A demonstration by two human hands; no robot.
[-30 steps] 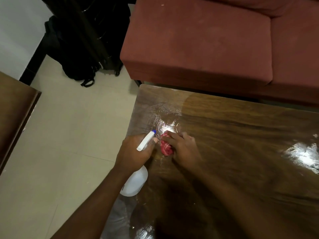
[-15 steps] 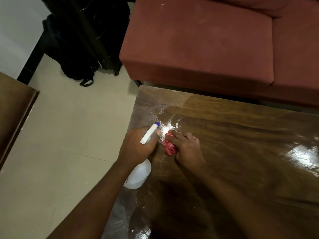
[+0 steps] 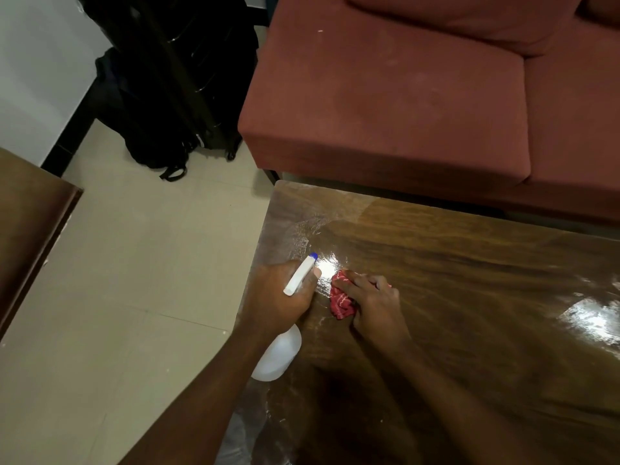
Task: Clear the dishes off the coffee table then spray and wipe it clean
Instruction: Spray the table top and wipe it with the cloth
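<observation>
Left hand grips the spray bottle — contents hidden — right hand presses the cloth.

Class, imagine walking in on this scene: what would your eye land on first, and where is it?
At the left edge of the shiny, wet table, the left hand grips a white spray bottle while the right hand holds a red cloth against the wood. Behind the table stands a big red sofa.
</observation>
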